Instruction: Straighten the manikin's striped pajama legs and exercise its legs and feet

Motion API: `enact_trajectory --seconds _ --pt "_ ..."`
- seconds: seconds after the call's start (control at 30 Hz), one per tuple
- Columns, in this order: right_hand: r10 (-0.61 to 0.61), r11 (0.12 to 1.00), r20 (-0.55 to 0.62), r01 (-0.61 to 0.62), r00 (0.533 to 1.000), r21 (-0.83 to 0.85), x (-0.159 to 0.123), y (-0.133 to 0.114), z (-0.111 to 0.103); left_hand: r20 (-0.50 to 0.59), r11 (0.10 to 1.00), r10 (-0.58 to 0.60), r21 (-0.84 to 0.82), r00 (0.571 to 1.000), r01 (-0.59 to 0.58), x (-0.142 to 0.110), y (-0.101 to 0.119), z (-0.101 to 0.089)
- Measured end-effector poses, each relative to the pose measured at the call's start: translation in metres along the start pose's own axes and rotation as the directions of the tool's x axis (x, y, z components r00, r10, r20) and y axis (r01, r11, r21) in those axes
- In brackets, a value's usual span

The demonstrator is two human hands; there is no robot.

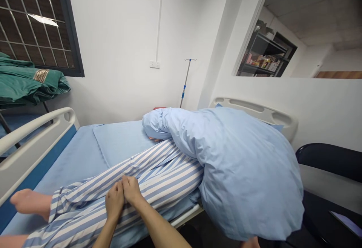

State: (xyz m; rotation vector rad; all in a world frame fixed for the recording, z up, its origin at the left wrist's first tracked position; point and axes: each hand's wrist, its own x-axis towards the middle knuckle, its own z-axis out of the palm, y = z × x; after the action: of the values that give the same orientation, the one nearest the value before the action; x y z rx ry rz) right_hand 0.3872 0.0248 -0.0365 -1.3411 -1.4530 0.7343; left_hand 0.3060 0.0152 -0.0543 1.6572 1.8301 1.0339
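Note:
My left hand (115,199) and my right hand (130,189) rest side by side, touching, on blue-and-white striped trousers (169,182). Both are closed with the fingers curled under. Whether they pinch cloth is hidden. The trousers are on a figure lying on the bed; I cannot tell if it is a person or a manikin. One bare foot (31,202) shows at the left. A light blue quilt (243,165) is heaped over the upper body and hangs past the bed's near side. Some fingers (155,139) peek out below its far corner.
The bed has a footboard (42,142) at left and a headboard (254,112) at right. An IV pole (185,84) stands behind it. A black chair (330,161) is at the right, with a flat device (346,221) on its seat. Green cloth (31,82) lies far left.

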Motion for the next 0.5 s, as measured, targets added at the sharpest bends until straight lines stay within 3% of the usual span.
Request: enact_trajectory --seconds 0.1,0.3,0.5 --pt "-0.056 0.995 -0.003 0.056 0.998 -0.077 0.003 0.004 -0.015 -0.001 0.998 0.006 0.063 1.0 -0.006 -0.002 0.001 0.001" --pt "-0.026 0.982 -0.06 0.014 0.998 -0.188 -0.005 0.037 -0.024 -0.015 0.999 0.01 0.048 1.0 -0.01 -0.005 0.003 0.003" --pt "0.007 0.999 -0.085 -0.01 0.996 -0.032 -0.003 0.043 -0.023 -0.001 1.0 0.015 0.027 1.0 -0.015 -0.001 0.006 0.004"
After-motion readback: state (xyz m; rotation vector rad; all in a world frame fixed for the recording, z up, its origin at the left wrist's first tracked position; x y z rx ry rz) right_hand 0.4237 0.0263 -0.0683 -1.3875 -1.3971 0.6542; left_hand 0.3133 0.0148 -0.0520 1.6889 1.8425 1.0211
